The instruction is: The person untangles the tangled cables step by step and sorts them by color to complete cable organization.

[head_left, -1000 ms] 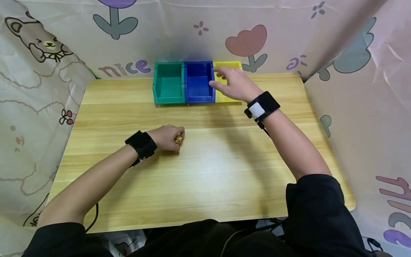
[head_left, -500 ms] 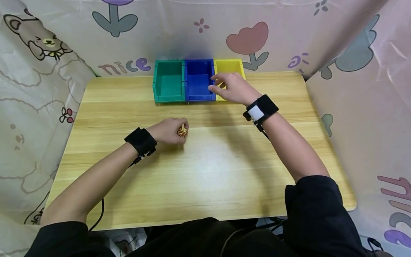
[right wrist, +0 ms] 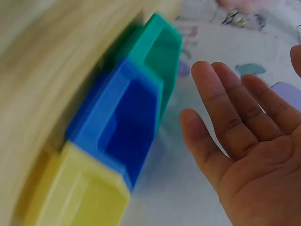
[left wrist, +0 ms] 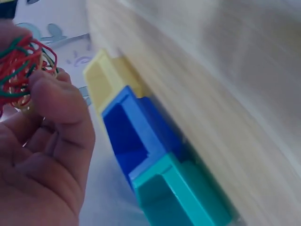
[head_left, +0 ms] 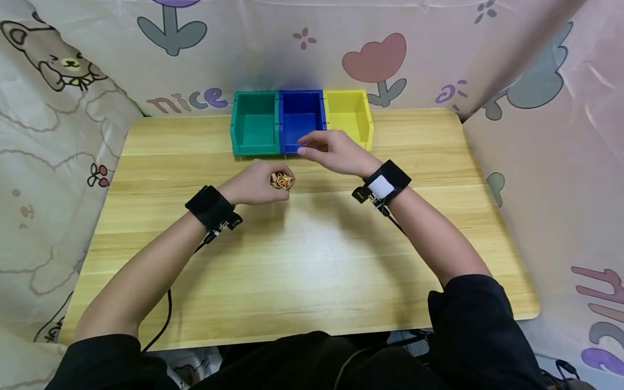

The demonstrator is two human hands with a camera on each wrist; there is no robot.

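Left hand (head_left: 258, 182) grips tangled bands (head_left: 281, 181); right hand (head_left: 337, 154), at its two o'clock, is relaxed, empty. Apparent step: separating bands; next move calls for a light pinch.

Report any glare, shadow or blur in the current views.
Head: whitish glare on the pale wooden tabletop, soft shadows beside the glare; left wrist: tabletop hazy, its grain smeared; right wrist: yellow plastic bin and blue plastic bin soft-edged, bare right hand sharper.
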